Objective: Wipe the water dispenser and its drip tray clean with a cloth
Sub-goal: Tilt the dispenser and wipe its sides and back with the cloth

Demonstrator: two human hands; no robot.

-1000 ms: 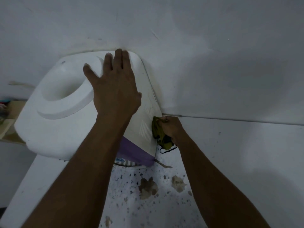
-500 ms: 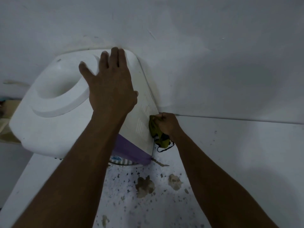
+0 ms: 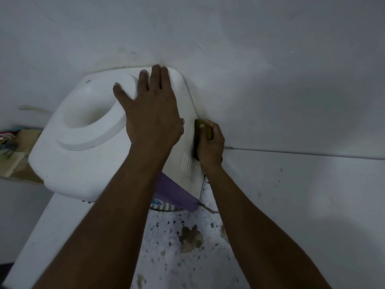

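On the counter, against the wall, sits the dispenser. The left hand lies flat and unclenched on its top, bracing it; the right hand grips the cloth against the vented side. Best to stroke along the vents with even pressure, reaching into the wall gap.

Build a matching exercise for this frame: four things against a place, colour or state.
Things:
1 left hand
2 right hand
3 cloth
4 dispenser

Descriptions:
a olive green, bunched against the vented side
b white, with a purple front
c flat on the dispenser's top
d curled round the cloth

Pairs: 1-c, 2-d, 3-a, 4-b
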